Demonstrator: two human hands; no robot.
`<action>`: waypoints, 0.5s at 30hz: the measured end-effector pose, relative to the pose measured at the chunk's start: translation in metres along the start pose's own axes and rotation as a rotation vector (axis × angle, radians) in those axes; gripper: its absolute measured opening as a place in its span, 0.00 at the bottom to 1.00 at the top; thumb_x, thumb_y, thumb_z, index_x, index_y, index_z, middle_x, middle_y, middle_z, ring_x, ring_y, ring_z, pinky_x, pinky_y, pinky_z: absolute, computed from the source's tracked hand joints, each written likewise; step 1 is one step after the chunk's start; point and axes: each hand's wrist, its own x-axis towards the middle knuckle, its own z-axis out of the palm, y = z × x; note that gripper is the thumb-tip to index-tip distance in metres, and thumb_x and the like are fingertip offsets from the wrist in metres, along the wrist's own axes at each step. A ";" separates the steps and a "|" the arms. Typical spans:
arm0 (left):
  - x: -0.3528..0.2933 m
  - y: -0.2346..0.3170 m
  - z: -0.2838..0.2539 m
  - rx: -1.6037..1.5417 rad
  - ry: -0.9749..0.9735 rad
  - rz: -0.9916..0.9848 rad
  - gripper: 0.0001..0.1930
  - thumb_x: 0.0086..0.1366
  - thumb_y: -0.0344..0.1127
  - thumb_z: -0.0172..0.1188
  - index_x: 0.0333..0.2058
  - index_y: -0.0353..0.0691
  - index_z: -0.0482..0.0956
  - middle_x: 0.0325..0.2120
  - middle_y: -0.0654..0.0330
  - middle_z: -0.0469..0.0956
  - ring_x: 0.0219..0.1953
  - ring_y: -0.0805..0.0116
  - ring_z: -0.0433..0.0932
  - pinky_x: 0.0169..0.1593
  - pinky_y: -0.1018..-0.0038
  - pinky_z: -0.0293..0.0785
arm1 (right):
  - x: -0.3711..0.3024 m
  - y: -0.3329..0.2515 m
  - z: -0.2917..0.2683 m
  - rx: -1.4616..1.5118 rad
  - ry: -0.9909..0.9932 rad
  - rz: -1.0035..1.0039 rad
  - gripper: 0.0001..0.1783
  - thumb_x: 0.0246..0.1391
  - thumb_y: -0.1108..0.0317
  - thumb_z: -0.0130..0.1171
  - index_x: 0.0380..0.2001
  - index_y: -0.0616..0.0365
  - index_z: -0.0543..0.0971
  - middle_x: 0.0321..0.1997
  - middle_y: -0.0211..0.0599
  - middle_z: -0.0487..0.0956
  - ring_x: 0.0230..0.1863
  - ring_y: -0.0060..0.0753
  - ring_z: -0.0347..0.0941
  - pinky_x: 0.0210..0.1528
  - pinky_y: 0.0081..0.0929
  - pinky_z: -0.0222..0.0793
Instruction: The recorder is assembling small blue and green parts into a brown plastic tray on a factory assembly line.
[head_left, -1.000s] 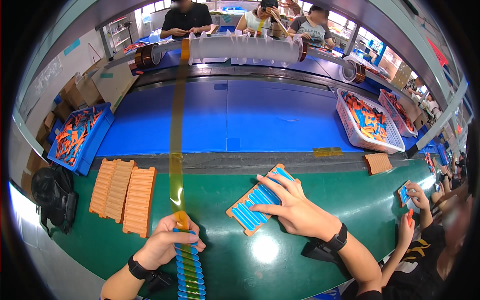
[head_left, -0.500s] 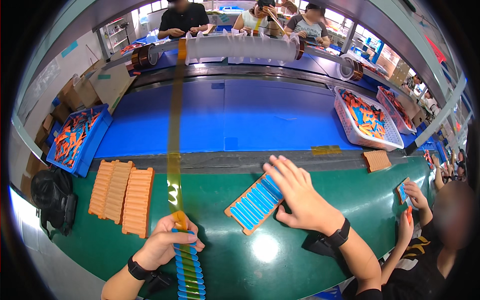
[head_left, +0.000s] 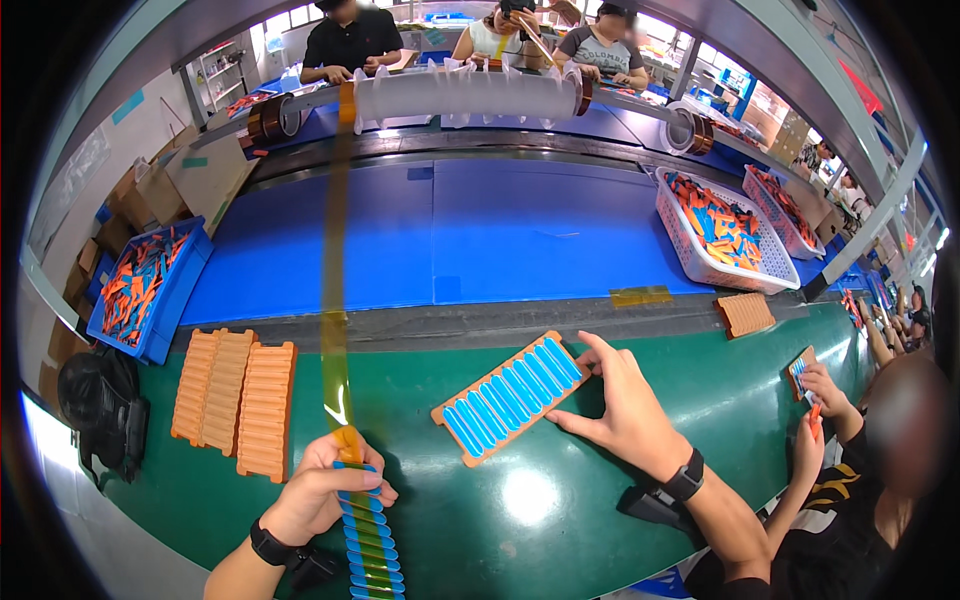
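My left hand (head_left: 335, 487) pinches the upper end of a strip of blue flat pieces (head_left: 372, 545) joined by clear yellow tape (head_left: 335, 300). The tape rises from the hand, over the blue surface, to a roll on the bar. To the right, an orange-brown grooved tray (head_left: 480, 452) lies tilted on the green table, its grooves filled with blue slim pieces (head_left: 512, 395). My right hand (head_left: 635, 405) reaches around the tray's right end, thumb at its near side and fingers at the end edge.
Grooved trays (head_left: 266, 410) without pieces lie at left beside a black bag (head_left: 100, 405). A blue bin (head_left: 150, 290) and white baskets (head_left: 725, 270) hold orange and blue pieces. A wrapped roll (head_left: 470, 97) spans the back. A co-worker's hand (head_left: 825, 388) works at right.
My right hand has shifted from over the tray's far end to around its right end. The tray has turned, its whole row of blue pieces showing. My left hand keeps its pinch.
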 end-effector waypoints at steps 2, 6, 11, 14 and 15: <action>0.000 0.000 0.000 -0.008 -0.002 0.007 0.14 0.55 0.18 0.62 0.36 0.41 0.70 0.30 0.55 0.77 0.30 0.55 0.86 0.35 0.63 0.83 | -0.004 -0.009 0.000 -0.080 0.010 0.002 0.51 0.46 0.55 0.77 0.67 0.64 0.62 0.45 0.43 0.77 0.47 0.43 0.72 0.48 0.37 0.73; 0.001 0.000 0.001 -0.020 -0.004 0.006 0.14 0.54 0.18 0.61 0.36 0.40 0.69 0.30 0.55 0.76 0.29 0.54 0.85 0.35 0.62 0.82 | -0.014 -0.026 0.004 -0.309 0.034 -0.001 0.50 0.49 0.49 0.73 0.66 0.65 0.63 0.38 0.43 0.77 0.40 0.44 0.76 0.40 0.37 0.76; 0.000 -0.004 -0.002 -0.044 0.001 0.025 0.13 0.53 0.18 0.61 0.35 0.39 0.69 0.29 0.54 0.76 0.28 0.52 0.85 0.34 0.62 0.82 | -0.026 -0.053 0.015 -0.534 0.034 -0.087 0.45 0.51 0.44 0.69 0.63 0.66 0.69 0.22 0.37 0.75 0.20 0.33 0.75 0.15 0.30 0.69; 0.000 -0.005 -0.001 -0.049 0.012 0.029 0.13 0.52 0.18 0.61 0.34 0.39 0.69 0.29 0.54 0.76 0.27 0.53 0.84 0.33 0.62 0.82 | -0.041 -0.071 0.021 -0.639 -0.011 -0.151 0.37 0.60 0.51 0.61 0.64 0.66 0.70 0.14 0.31 0.71 0.14 0.29 0.70 0.13 0.27 0.65; 0.000 -0.005 0.001 -0.054 0.012 0.035 0.14 0.52 0.17 0.61 0.34 0.39 0.69 0.28 0.53 0.76 0.26 0.53 0.84 0.32 0.62 0.82 | -0.046 -0.075 0.024 -0.668 0.005 -0.215 0.35 0.61 0.56 0.58 0.65 0.67 0.70 0.14 0.30 0.70 0.13 0.28 0.68 0.12 0.26 0.62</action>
